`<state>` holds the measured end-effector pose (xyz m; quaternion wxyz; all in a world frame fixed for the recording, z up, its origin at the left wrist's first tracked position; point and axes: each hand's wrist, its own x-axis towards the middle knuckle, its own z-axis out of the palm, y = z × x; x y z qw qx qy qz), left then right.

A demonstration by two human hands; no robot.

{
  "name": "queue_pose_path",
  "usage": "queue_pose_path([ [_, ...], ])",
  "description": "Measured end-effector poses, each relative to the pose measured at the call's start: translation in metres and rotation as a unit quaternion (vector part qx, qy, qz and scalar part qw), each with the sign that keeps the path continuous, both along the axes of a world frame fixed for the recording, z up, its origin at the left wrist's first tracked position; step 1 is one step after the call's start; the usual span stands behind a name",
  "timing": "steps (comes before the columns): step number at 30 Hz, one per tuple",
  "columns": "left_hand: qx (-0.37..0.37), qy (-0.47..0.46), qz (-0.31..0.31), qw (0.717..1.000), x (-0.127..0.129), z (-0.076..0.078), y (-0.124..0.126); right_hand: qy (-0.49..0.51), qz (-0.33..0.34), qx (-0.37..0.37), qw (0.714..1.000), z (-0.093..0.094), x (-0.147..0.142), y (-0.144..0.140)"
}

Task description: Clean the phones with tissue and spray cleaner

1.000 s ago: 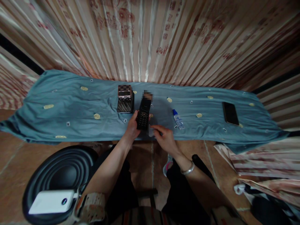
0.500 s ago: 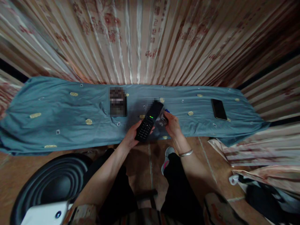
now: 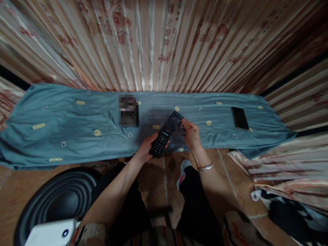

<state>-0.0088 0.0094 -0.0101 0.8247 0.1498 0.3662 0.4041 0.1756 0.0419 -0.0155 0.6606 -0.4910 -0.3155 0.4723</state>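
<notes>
left hand (image 3: 146, 150) grips open flip phone (image 3: 166, 132) over near edge of blue cloth (image 3: 64, 123), right hand (image 3: 191, 133) pinching its upper end; 1 smartphone (image 3: 240, 118) lies well apart, curtain (image 3: 164, 44) behind.

1. Left hand (image 3: 146, 152) has lifted the black keypad phone (image 3: 166, 134) off the blue cloth (image 3: 64, 119); 1.0 s ago it lay flat beside the box, now it's tilted, top end pointing up-right.
2. Right hand (image 3: 191, 133) moved from the phone's lower end to its top end; fingertips now on the screen part.
3. Green light seen on the phone 0.5 s ago is gone.
4. The small bottle is now hidden behind the right hand.
</notes>
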Motion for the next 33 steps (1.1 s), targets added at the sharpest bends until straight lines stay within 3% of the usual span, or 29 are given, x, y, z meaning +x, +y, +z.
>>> queue_pose_path([
  [4, -0.003, 0.007, 0.026, 1.0, 0.0, -0.004, 0.002, -0.138, -0.001, 0.051, 0.989, 0.008, 0.0, -0.009],
  [9, -0.031, 0.026, 0.079, 0.996, 0.0, -0.004, 0.007, -0.324, 0.055, 0.085, 0.941, 0.016, -0.007, -0.028],
  [17, -0.076, -0.002, 0.17, 0.983, -0.003, 0.007, 0.014, -0.526, 0.118, 0.242, 0.807, 0.003, -0.03, -0.05],
  [23, -0.053, -0.037, 0.143, 0.988, -0.009, 0.003, 0.017, -0.617, 0.136, 0.265, 0.728, -0.001, -0.039, -0.059],
  [29, -0.047, -0.036, 0.146, 0.987, -0.014, 0.001, 0.019, -0.647, 0.183, 0.276, 0.687, 0.001, -0.042, -0.065],
  [31, -0.046, -0.025, 0.157, 0.986, -0.016, 0.002, 0.021, -0.637, 0.208, 0.274, 0.69, 0.003, -0.043, -0.066],
  [33, -0.045, -0.013, 0.162, 0.986, -0.016, 0.004, 0.022, -0.612, 0.214, 0.268, 0.713, 0.005, -0.042, -0.065],
])
